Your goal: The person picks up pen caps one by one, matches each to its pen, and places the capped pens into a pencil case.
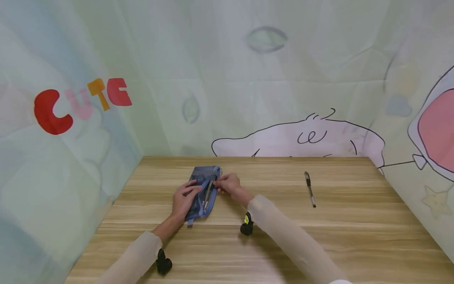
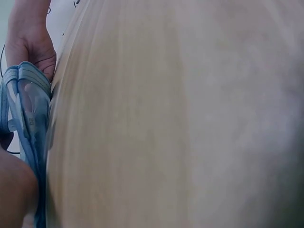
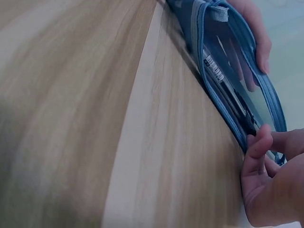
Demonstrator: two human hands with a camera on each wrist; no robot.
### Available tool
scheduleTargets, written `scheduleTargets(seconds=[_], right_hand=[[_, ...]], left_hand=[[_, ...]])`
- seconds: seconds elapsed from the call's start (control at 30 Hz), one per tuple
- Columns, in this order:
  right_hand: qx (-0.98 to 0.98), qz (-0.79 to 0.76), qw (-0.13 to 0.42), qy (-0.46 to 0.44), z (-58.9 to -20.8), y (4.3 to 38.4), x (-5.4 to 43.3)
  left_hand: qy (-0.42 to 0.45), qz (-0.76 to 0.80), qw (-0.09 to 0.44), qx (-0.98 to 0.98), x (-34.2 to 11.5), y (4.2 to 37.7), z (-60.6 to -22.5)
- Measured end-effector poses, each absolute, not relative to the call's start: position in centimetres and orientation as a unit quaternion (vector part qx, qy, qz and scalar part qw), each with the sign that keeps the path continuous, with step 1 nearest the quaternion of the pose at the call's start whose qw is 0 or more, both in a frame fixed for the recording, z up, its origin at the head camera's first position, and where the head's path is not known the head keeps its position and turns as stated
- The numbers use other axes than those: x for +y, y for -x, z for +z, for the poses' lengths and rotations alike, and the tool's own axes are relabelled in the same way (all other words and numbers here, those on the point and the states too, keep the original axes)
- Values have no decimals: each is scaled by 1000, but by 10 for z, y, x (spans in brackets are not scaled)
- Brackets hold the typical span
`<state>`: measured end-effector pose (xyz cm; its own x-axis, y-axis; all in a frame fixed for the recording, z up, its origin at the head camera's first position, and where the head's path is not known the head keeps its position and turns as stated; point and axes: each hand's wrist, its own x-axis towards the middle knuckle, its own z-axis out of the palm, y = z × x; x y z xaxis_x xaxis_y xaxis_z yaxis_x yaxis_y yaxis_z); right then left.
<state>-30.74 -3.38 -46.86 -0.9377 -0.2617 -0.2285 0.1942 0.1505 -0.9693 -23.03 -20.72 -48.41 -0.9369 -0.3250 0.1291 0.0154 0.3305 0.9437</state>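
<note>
A blue see-through zip pencil case (image 1: 197, 205) lies on the table, its mouth spread apart, with pens (image 1: 208, 193) inside. My left hand (image 1: 183, 200) holds the case's left side; in the right wrist view its fingers (image 3: 260, 40) grip the upper flap. At the far right end of the mouth is my right hand (image 1: 228, 184), thumb and fingers pinching the rim beside a pen's dark end. Whether it also touches that pen (image 3: 225, 88) I cannot tell. In the left wrist view, the case (image 2: 33, 111) partly covers the right hand (image 2: 33, 42).
A black-capped clear pen (image 1: 310, 189) lies alone on the right of the wooden table (image 1: 269, 173). Printed curtains (image 1: 170, 79) hang behind and at both sides. Small black devices (image 1: 164, 263) sit at both wrists.
</note>
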Motion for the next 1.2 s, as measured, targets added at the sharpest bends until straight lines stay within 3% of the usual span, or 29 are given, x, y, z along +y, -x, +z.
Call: scheduleTargets(seconds=[0.23,0.43,0.87,1.2], right_hand=[[766,-623,148,56,-465,304,-33],[783,-592,163,99,-462,288,-37],[799,-576,144,90,-467,282,-47],[768,-599,214,74,-455,290,-10]], left_hand=[[-97,-562,148,-808,-205,235,-484],[-101,-562,141,-809,-205,235,-485],[-95,-572,142,-802,-202,233,-483],[-98,-565,155,-804,-206,230,-486]])
